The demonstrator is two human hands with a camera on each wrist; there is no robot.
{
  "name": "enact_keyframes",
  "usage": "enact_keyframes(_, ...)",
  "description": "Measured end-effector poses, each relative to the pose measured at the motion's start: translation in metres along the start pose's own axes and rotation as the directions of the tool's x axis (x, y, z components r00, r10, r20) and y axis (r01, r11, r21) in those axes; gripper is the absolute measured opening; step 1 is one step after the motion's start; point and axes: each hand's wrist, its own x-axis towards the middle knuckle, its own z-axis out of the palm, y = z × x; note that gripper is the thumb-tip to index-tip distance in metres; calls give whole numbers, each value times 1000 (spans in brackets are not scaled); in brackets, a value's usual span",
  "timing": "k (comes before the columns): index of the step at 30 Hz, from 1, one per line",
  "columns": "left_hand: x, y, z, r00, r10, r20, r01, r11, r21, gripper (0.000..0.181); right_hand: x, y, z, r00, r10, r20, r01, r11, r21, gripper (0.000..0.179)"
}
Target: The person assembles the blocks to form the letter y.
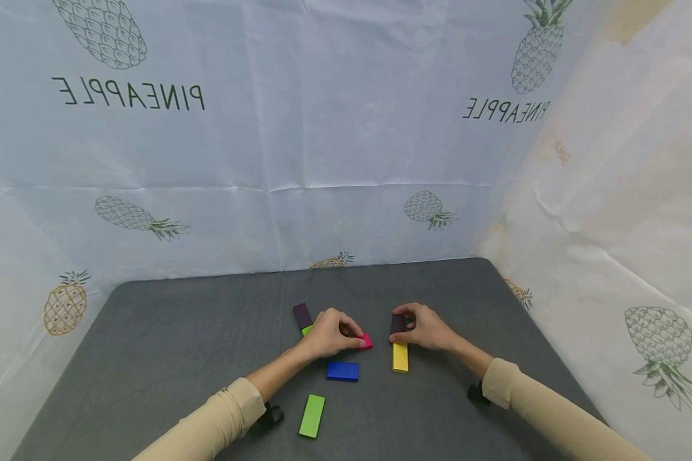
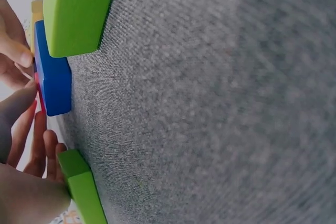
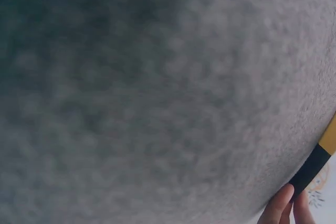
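Observation:
Between thumb and fingers, my left hand pinches a pinkish-red block, mostly covered by the hand. To its right, my right hand grips a black block by its sides, thumb near, fingers far. That block lies end to end with a yellow block, and the right wrist view shows the black end meeting the yellow one. A blue block lies just below the left hand. In the left wrist view, the red piece appears as a thin strip behind the blue block.
A bright green block lies nearer on the dark grey table. Beyond the left hand, a dark purple block meets another green block, partly hidden by that hand. A pineapple-print sheet hangs behind the table.

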Motion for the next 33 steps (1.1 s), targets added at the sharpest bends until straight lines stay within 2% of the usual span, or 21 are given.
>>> enact_keyframes(8, 0, 0, -2, 1000, -7, 8, 7, 1000, 1, 10, 4, -5, 1, 1000, 22, -14, -22, 1000, 2, 61)
enact_keyframes(15, 3, -2, -2, 1000, -20, 13, 20, 999, 26, 9, 9, -6, 3, 999, -10, -43, 9, 999, -41, 59)
enact_keyframes(21, 3, -1, -2, 999, -32, 16, 31, 999, 29, 8, 15, -7, 2, 998, -29, -51, 27, 999, -39, 57)
enact_keyframes(33, 3, -2, -1, 999, -37, 9, 36, 999, 31, 9, 31, -29, 8, 1000, -22, -13, 21, 998, -52, 57)
